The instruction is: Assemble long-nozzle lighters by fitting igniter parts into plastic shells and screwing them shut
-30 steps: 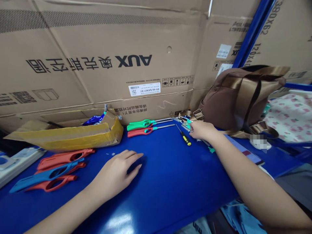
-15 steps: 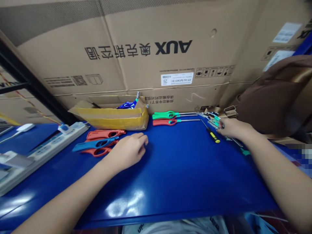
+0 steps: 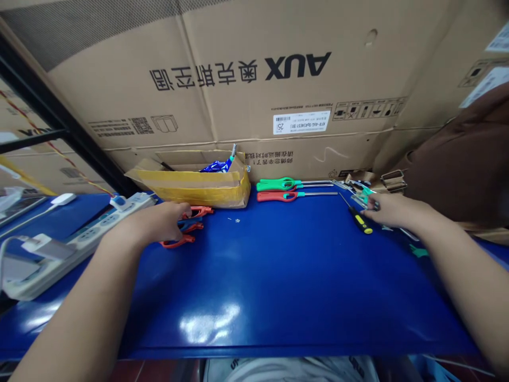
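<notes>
My left hand (image 3: 153,224) lies over a small pile of red and blue plastic lighter shells (image 3: 186,228) on the blue table (image 3: 270,276), fingers curled onto them. My right hand (image 3: 387,208) rests at the far right, fingertips pinched on a small green and metal part (image 3: 363,196) among several such parts. A screwdriver (image 3: 360,217) with a yellow and black handle lies just left of that hand. A green long lighter (image 3: 286,185) and a red long lighter (image 3: 288,196) lie side by side at the back.
A taped cardboard box (image 3: 194,183) with a blue packet stands behind the shells. A white power strip (image 3: 75,239) runs along the left. A brown bag (image 3: 461,159) fills the right. Large AUX cartons (image 3: 254,79) wall off the back.
My left hand has moved left from the bare table onto the pile of red and blue shells. The view has swung left. My right hand stays on the small parts.
</notes>
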`<state>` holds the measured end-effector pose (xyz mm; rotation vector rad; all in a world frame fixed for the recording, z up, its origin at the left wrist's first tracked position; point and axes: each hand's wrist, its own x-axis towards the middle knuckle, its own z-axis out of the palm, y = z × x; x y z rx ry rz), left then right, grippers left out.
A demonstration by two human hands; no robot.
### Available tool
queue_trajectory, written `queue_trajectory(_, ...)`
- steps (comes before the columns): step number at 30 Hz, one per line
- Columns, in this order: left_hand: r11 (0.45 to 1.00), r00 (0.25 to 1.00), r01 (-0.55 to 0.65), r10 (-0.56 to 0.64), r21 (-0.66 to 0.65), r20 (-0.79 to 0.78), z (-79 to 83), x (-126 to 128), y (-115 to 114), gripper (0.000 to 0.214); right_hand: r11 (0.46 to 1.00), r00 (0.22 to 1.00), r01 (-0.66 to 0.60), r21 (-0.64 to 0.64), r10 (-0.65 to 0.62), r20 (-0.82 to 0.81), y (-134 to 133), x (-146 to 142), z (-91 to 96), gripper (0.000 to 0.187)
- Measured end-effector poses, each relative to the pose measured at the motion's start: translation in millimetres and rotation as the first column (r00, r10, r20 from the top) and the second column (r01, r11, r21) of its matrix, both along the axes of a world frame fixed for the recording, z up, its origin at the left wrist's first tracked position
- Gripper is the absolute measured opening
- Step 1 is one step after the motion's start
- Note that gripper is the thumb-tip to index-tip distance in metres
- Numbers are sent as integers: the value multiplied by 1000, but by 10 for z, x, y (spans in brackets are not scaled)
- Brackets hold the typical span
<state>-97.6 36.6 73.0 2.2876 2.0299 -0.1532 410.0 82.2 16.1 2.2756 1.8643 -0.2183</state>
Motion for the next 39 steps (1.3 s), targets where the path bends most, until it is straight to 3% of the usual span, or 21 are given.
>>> queue_trajectory(4, 994, 998, -13, 6, -110, -66, -13, -63, 67, 36, 1000, 1000, -9, 7, 9, -10, 25, 47, -52, 19)
queue_trajectory(11, 991, 994, 62, -72, -119, -87, 120, -53, 9, 28, 992, 998, -52, 114, 54, -15, 17, 18, -17, 23)
queue_trajectory(14, 977, 983, 185, -184, -107, 16, 129, 82, -74, 33, 966, 996, -87, 245, 89, 3, -51, -106, 54, 29)
queue_trajectory(16, 925, 921, 376, -365, -60, 136, 39, 270, -146, 34, 930, 989, -145, 338, 151, 9, -131, -246, 84, 27)
queue_trajectory(17, 880, 870, 472, -457, -46, 184, -38, 391, -188, 34, 898, 978, -196, 395, 209, 11, -183, -333, 88, 27)
queue_trajectory(18, 830, 811, 557, -536, -28, 233, -132, 526, -233, 33, 810, 937, -307, 499, 348, 11, -241, -428, 82, 26)
queue_trajectory(20, 743, 708, 668, -649, 33, 279, -351, 809, -327, 32, 614, 773, -504, 608, 634, 0, -373, -634, 44, 23)
queue_trajectory(22, 700, 650, 700, -707, 141, 278, -572, 1061, -405, 38, 480, 577, -632, 608, 816, -44, -508, -841, -22, 22)
queue_trajectory(24, 702, 639, 677, -710, 222, 295, -754, 1237, -446, 41, 395, 419, -724, 565, 903, -95, -620, -1025, -103, 23)
queue_trajectory(27, 704, 619, 628, -710, 331, 336, -918, 1344, -437, 44, 338, 297, -782, 524, 941, -164, -710, -1207, -211, 30)
queue_trajectory(30, 697, 613, 604, -716, 386, 334, -964, 1335, -401, 47, 371, 275, -780, 505, 927, -256, -701, -1254, -268, 24)
queue_trajectory(35, 718, 630, 587, -696, 375, 345, -924, 1251, -370, 58, 452, 328, -746, 490, 889, -320, -612, -1135, -242, 12)
queue_trajectory(39, 758, 648, 543, -652, 361, 394, -896, 1169, -297, 52, 521, 400, -725, 450, 851, -340, -583, -1012, -160, 10)
